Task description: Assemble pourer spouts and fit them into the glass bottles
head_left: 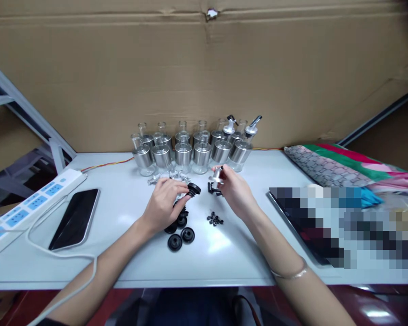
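no legible txt, no labels, brands, nos. or signs anywhere in view

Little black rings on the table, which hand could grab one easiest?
Probably the right hand. The little black rings lie just below its wrist, while the left hand sits farther off and already pinches a black stopper. The right fingers do hold a small silver spout, though.

You're at a small assembly workbench, workshop style. Rows of identical glass bottles [193, 151] and loose black caps [181, 235] cover the white table [224, 258], with cardboard [122, 68] as a backdrop and a power strip [30, 206] alongside.
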`<move>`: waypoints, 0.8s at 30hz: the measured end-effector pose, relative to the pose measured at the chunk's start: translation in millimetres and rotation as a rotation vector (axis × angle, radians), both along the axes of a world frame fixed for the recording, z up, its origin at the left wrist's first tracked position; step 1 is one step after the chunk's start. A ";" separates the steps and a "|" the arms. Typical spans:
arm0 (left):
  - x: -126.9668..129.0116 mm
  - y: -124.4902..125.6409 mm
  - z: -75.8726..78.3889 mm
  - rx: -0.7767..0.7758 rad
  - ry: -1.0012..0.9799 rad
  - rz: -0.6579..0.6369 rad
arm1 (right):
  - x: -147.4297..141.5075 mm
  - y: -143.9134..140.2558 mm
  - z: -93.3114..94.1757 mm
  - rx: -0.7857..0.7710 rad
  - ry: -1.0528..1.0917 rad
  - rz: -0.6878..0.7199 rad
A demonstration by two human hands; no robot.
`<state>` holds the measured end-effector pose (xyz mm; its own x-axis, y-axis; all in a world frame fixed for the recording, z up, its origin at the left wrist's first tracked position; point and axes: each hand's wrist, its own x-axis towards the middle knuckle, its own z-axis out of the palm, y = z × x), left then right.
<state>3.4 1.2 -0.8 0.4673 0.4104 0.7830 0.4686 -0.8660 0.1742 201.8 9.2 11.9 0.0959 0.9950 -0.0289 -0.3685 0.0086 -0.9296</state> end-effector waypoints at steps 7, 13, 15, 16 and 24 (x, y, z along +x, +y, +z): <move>5.0 -4.5 -3.7 -0.214 -0.139 0.029 | -7.6 -5.9 1.1 -0.007 0.226 0.246; 4.7 -5.7 -6.2 -0.493 -0.302 0.064 | -6.9 -9.5 2.9 -0.013 0.238 0.355; 5.2 -5.0 -7.1 -0.561 -0.346 0.037 | -6.3 -10.0 3.2 -0.015 0.245 0.384; 5.5 -4.3 -7.6 -0.592 -0.368 0.007 | -6.0 -10.3 3.3 -0.016 0.244 0.395; 6.6 -3.1 -4.0 -0.764 -0.415 -0.240 | -7.4 -13.3 4.7 0.001 0.207 0.417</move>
<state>10.0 -2.0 -4.9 0.3484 0.8160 0.4613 0.0615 -0.5109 0.8574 194.4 -4.0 16.6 -0.3197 0.9475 -0.0041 -0.5186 -0.1786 -0.8362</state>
